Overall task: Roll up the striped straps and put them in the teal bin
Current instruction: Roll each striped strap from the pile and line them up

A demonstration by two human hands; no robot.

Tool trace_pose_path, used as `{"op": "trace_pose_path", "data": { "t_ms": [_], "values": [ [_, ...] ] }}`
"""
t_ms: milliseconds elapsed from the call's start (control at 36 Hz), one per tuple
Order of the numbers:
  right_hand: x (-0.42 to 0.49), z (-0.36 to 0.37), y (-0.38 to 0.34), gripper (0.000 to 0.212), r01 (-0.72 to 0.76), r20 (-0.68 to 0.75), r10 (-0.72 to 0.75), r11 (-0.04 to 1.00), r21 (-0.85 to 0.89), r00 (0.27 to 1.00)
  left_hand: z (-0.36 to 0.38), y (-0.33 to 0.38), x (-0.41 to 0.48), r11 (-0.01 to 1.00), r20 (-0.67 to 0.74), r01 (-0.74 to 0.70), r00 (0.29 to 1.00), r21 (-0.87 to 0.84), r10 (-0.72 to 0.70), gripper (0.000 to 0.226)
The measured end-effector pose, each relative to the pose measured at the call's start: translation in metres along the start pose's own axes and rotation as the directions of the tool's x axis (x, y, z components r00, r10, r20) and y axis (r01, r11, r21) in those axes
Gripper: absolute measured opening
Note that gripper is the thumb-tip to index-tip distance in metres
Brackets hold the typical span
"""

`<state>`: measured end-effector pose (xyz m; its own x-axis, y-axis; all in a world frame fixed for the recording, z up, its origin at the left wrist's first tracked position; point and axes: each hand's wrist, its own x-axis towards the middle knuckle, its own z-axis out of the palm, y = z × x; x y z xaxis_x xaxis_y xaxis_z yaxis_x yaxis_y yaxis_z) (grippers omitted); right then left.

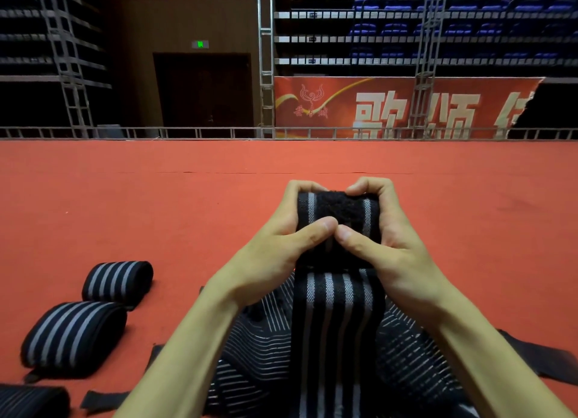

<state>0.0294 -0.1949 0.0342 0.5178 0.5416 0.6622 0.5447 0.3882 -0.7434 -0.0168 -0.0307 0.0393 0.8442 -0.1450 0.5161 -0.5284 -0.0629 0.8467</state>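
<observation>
Two hands grip one striped strap (339,308) above the red carpet (125,198): left hand (275,248) and right hand (400,248) curl around its rolled end, thumbs nearly meeting. Two rolled straps (117,281) lie to their left.

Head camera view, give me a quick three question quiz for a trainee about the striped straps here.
1. True or false: the left hand and the right hand both grip the strap being rolled.
2. Where do the two finished rolls lie? A) on the red floor to the person's left; B) on the person's right; C) stacked on a chair.
3. Short answer: is the teal bin in view?
Key: 1 true; 2 A; 3 no.
</observation>
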Motion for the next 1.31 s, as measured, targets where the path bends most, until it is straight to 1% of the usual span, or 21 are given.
{"op": "trace_pose_path", "data": {
  "t_ms": [139,222,278,389,472,500,556,611,639,694,750,806,861,889,944,972,1056,1111,1167,1222,1306],
  "values": [
    [0.0,0.001,-0.002,0.032,-0.006,-0.004,0.006,1.0,-0.02,1.0,0.0,-0.001,-0.001,1.0,-0.005,-0.017,1.0,0.01,0.017,0.03],
    [0.001,0.0,-0.002,0.033,-0.004,-0.033,0.003,1.0,-0.027,0.999,-0.001,-0.001,0.0,0.999,-0.018,-0.042,0.999,0.032,0.042,0.03],
    [0.002,0.0,-0.001,0.035,-0.015,-0.05,0.015,1.0,0.0,0.999,-0.002,0.0,0.0,0.998,-0.017,-0.054,0.998,0.028,0.054,0.033],
    [0.002,-0.002,0.0,0.044,-0.105,-0.082,0.109,0.993,0.052,0.991,-0.003,0.003,-0.001,0.99,-0.044,-0.114,0.992,0.081,0.118,0.039],
    [0.003,-0.003,0.002,0.044,-0.183,-0.085,0.186,0.982,0.047,0.979,-0.002,0.004,0.001,0.964,-0.063,-0.183,0.978,0.19,0.198,0.042],
    [0.003,-0.003,0.002,0.042,-0.204,-0.076,0.209,0.976,0.071,0.975,-0.002,0.004,0.001,0.95,-0.064,-0.21,0.971,0.231,0.231,0.042],
    [0.003,-0.001,0.0,0.038,-0.241,-0.053,0.254,0.954,0.18,0.966,-0.001,0.003,0.003,0.917,-0.065,-0.264,0.953,0.3,0.295,0.045],
    [0.004,0.002,-0.003,0.038,-0.251,-0.049,0.273,0.931,0.265,0.961,-0.001,0.001,0.003,0.899,-0.073,-0.297,0.939,0.323,0.336,0.05],
    [0.004,0.004,-0.004,0.036,-0.24,-0.07,0.267,0.933,0.269,0.961,-0.001,0.001,0.004,0.898,-0.079,-0.303,0.936,0.319,0.344,0.051],
    [0.005,0.005,-0.002,0.028,-0.2,-0.139,0.231,0.957,0.208,0.963,0.001,0.0,0.004,0.908,-0.09,-0.297,0.938,0.294,0.336,0.05],
    [0.007,0.005,0.001,0.018,-0.166,-0.181,0.193,0.974,0.152,0.964,0.004,-0.001,0.004,0.927,-0.096,-0.263,0.95,0.266,0.297,0.048],
    [0.007,0.003,0.004,0.014,-0.145,-0.204,0.177,0.976,0.16,0.963,0.006,0.0,0.003,0.93,-0.087,-0.232,0.96,0.285,0.266,0.046],
    [0.007,0.002,0.005,0.016,-0.133,-0.217,0.169,0.976,0.17,0.962,0.007,0.001,0.0,0.927,-0.058,-0.199,0.972,0.318,0.229,0.04],
    [0.006,0.002,0.004,0.019,-0.129,-0.215,0.158,0.981,0.145,0.964,0.008,0.002,0.0,0.931,-0.051,-0.171,0.979,0.321,0.197,0.042],
    [0.005,0.002,0.004,0.024,-0.121,-0.188,0.136,0.989,0.09,0.973,0.01,0.003,-0.001,0.945,-0.079,-0.109,0.987,0.308,0.139,0.048],
    [0.005,0.002,0.004,0.024,-0.119,-0.177,0.132,0.989,0.083,0.975,0.011,0.003,0.0,0.953,-0.112,-0.078,0.987,0.292,0.116,0.048],
    [0.004,0.002,0.004,0.028,-0.097,-0.149,0.105,0.994,0.055,0.983,0.012,0.002,0.002,0.981,-0.191,0.027,0.982,0.191,0.01,0.038],
    [0.004,0.002,0.005,0.033,-0.082,-0.14,0.084,0.996,0.021,0.987,0.011,0.001,0.002,0.993,-0.181,0.066,0.982,0.096,-0.048,0.031],
    [0.004,0.001,0.006,0.038,-0.075,-0.149,0.076,0.997,0.012,0.986,0.009,0.0,0.002,0.997,-0.179,0.047,0.983,0.058,-0.036,0.03],
    [0.004,0.0,0.007,0.043,-0.072,-0.159,0.077,0.997,0.033,0.984,0.009,0.003,0.002,0.999,-0.197,-0.006,0.98,0.044,0.014,0.031],
    [0.004,-0.002,0.004,0.043,-0.102,-0.136,0.108,0.993,0.052,0.985,0.008,0.005,0.003,0.997,-0.225,-0.081,0.971,0.011,0.081,0.034]
  ]
}}
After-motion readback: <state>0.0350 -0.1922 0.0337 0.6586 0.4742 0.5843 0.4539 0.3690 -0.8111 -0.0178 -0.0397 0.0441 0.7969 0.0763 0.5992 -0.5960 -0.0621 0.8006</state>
